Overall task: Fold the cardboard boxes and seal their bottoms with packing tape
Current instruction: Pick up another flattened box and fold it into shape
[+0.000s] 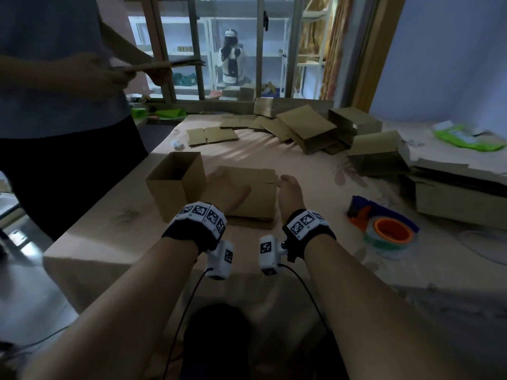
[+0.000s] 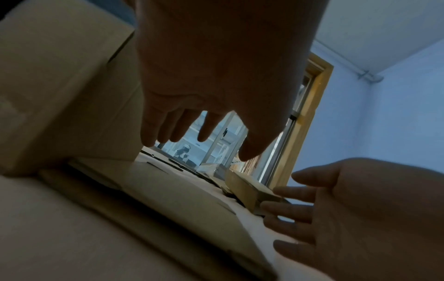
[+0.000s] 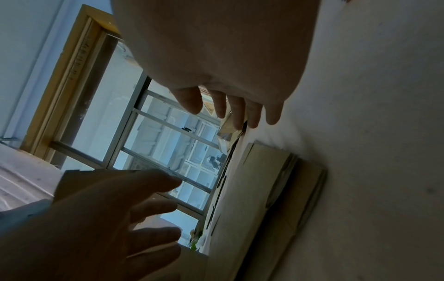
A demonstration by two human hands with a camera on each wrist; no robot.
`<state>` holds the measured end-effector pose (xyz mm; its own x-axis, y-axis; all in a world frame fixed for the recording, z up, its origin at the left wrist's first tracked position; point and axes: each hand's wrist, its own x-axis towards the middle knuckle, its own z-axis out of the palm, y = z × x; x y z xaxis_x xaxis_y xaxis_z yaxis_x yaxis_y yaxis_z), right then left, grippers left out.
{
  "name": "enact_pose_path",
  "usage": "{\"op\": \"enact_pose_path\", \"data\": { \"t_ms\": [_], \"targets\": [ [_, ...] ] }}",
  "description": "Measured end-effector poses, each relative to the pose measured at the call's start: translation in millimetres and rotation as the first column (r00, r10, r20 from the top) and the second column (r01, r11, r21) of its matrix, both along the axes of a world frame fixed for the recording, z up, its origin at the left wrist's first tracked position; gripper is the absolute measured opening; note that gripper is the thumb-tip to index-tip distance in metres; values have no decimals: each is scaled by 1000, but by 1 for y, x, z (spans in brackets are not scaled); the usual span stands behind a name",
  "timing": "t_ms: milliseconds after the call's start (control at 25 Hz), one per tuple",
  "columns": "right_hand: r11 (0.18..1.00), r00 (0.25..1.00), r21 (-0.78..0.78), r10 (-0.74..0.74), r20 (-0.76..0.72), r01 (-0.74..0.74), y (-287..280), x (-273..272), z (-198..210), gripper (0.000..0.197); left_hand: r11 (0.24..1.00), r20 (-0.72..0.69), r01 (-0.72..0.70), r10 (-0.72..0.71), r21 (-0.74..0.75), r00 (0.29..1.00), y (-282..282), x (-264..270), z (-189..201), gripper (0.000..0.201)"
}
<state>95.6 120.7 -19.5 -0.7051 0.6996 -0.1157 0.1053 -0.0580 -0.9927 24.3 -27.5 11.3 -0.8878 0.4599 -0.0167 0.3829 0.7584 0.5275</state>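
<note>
Tabletop (image 1: 115, 237): cloth-covered, with cardboard all over it.
Pile (image 1: 304, 127): loose flat cardboard, up at 12 to 1 o'clock by the window.
Bystander (image 1: 55, 105): standing at 10 o'clock, holding a flat sheet of cardboard.
Flat box (image 1: 255, 196): dead centre, lying on the tabletop between the two hands, unfolded.
Open box (image 1: 175, 187): upright at 11 o'clock of the flat box, just beside it, mouth up.
Tape (image 1: 389, 231): clear roll in an orange and blue dispenser, at 3 o'clock of the flat box, apart from both hands.
Left hand (image 1: 227, 196): over the left part of the flat box, fingers straight and spread in the left wrist view, grip wide and holding nothing. Whether it touches the cardboard, I cannot tell.
Right hand (image 1: 290, 193): at the flat box's right edge, fingers loose and extended in the right wrist view, grip slack and holding nothing.
</note>
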Motion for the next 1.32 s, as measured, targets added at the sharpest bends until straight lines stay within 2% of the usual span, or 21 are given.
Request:
{"op": "enact_pose_path", "data": {
  "t_ms": [80,200,280,440,560,720,800,960,1040,1120,1200,1320],
  "targets": [
    [1000,1000,4,9,15,-9,2,0,-6,40,999,-11,-14,14,-44,1000,3,-2,-11,62],
    [999,999,44,21,45,-23,4,-1,-13,41,998,13,-21,21,-67,1000,6,-5,-18,34],
    [998,997,53,33,62,-36,1,-4,-16,41,995,33,-26,29,-99,999,7,-10,-24,30],
    [995,991,85,49,123,-60,-5,-10,-24,43,987,99,-77,91,-141,991,8,-11,-35,45],
    [989,986,119,65,156,-84,-6,-9,-27,44,972,96,-141,161,-188,982,8,-8,-36,40],
    [976,978,181,85,192,-120,-2,-10,-25,47,946,88,-226,252,-232,964,13,-3,-35,66],
    [974,978,194,80,190,-117,1,-9,-21,47,950,112,-229,257,-214,960,18,-4,-36,71],
    [977,986,198,52,156,-83,10,-7,-16,47,970,151,-215,230,-109,961,24,-5,-34,80],
    [976,987,207,35,160,-68,15,-7,-16,43,975,155,-217,221,-45,963,24,-3,-33,92],
    [977,987,202,30,158,-62,19,-5,-18,43,974,132,-213,202,74,971,21,4,-30,98],
    [978,991,201,24,133,-51,21,-4,-19,46,965,113,-207,191,158,975,18,9,-25,94],
    [984,994,177,-2,110,-18,23,3,-14,51,977,48,-155,150,148,988,17,15,-17,83]
  ]
}}
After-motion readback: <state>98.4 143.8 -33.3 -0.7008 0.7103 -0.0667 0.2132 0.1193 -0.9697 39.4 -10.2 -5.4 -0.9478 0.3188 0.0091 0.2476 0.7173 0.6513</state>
